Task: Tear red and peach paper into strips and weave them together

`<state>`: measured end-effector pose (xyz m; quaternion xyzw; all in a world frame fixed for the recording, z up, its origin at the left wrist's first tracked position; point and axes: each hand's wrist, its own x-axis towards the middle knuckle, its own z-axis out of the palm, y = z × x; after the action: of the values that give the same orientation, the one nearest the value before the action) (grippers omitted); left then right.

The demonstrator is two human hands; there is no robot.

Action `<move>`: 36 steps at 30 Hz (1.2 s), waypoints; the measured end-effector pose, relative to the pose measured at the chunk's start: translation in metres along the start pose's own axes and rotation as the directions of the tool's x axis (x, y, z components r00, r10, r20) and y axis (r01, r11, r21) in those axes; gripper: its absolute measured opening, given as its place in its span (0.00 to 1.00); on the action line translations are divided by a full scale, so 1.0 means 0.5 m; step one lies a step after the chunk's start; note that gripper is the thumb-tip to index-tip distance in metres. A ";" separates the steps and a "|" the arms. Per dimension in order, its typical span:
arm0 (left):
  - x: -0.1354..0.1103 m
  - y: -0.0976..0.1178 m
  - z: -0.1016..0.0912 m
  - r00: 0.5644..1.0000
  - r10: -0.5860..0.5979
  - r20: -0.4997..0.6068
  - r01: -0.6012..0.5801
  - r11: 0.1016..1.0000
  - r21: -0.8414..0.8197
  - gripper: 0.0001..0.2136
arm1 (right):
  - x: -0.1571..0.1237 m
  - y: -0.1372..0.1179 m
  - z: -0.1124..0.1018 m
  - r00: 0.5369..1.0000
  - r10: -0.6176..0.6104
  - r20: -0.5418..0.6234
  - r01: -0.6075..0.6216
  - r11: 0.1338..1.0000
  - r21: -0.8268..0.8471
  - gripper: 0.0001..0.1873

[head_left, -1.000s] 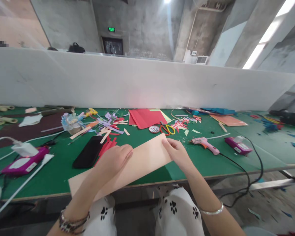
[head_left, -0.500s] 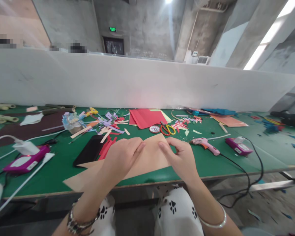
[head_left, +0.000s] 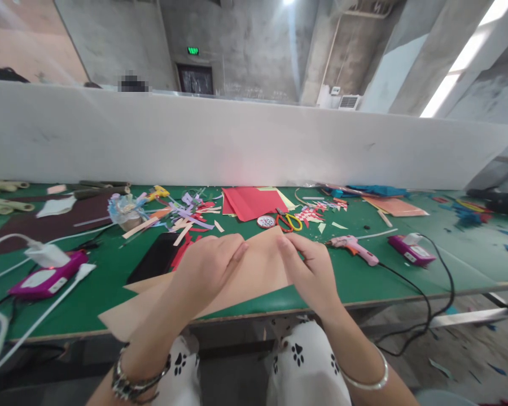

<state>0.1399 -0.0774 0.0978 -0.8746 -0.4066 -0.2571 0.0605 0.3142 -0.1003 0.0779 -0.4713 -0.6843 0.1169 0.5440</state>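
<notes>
Both hands grip a large sheet of tan paper, held above the table's front edge. My left hand is closed on its upper middle, thumb on top. At the sheet's right end, my right hand pinches the upper corner between thumb and fingers. The paper slants down to the left under my left forearm and ends in two points. Partly behind it lie a black phone and red paper strips. Just beyond the sheet are scissors with red and yellow handles.
A pink glue gun lies to the right, its cord running to a purple power strip. Another purple power strip sits at left. Red paper and paper scraps lie behind. A white partition bounds the table.
The tan sheet has shifted slightly, its left end lower and farther left. My right thumb has moved a little toward the sheet's upper corner. Both hands keep their hold.
</notes>
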 end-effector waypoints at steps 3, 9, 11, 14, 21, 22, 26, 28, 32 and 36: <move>0.000 -0.004 0.001 1.000 0.006 -0.019 -0.007 1.000 -0.002 0.18 | 0.000 0.001 0.002 1.000 -0.008 0.009 0.008 1.000 0.004 0.17; 0.001 -0.008 0.004 0.997 0.049 -0.057 -0.048 0.999 0.010 0.18 | -0.002 0.003 0.003 1.000 -0.014 0.012 0.014 1.000 0.004 0.16; 0.001 -0.009 0.005 0.996 0.059 -0.064 -0.058 0.998 0.018 0.18 | -0.001 0.004 0.003 1.000 -0.011 0.012 0.011 1.000 -0.001 0.15; 0.001 -0.013 0.007 0.997 0.048 -0.057 -0.046 0.999 0.027 0.18 | 0.002 0.008 0.006 1.000 -0.014 0.006 0.014 1.000 -0.006 0.14; 0.006 -0.028 0.025 0.999 -0.009 -0.045 0.012 0.997 0.076 0.18 | 0.009 0.028 0.023 1.000 0.006 0.008 -0.006 1.000 0.018 0.15; 0.006 -0.030 0.027 0.999 -0.012 -0.046 0.015 0.997 0.081 0.18 | 0.010 0.031 0.025 1.000 0.016 0.007 -0.016 0.999 0.029 0.15; 0.007 -0.039 0.038 0.998 0.003 -0.060 0.003 0.994 0.106 0.18 | 0.012 0.042 0.034 0.998 0.065 0.011 -0.066 0.995 0.071 0.17; 0.005 -0.043 0.043 0.996 -0.001 -0.092 0.015 0.989 0.149 0.18 | 0.012 0.047 0.036 0.996 0.089 -0.010 -0.088 0.993 0.081 0.18; -0.002 -0.056 0.055 0.991 -0.018 -0.132 0.043 0.980 0.192 0.18 | 0.012 0.056 0.037 0.988 0.139 -0.069 -0.133 0.987 0.087 0.18; -0.013 -0.074 0.064 0.994 0.017 -0.111 0.006 0.978 0.208 0.19 | 0.011 0.074 0.032 0.979 0.174 -0.109 -0.167 0.984 0.066 0.19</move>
<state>0.1217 -0.0473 0.0631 -0.8486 -0.4249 -0.2618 0.1753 0.3198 -0.0711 0.0503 -0.5185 -0.6056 0.1554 0.5833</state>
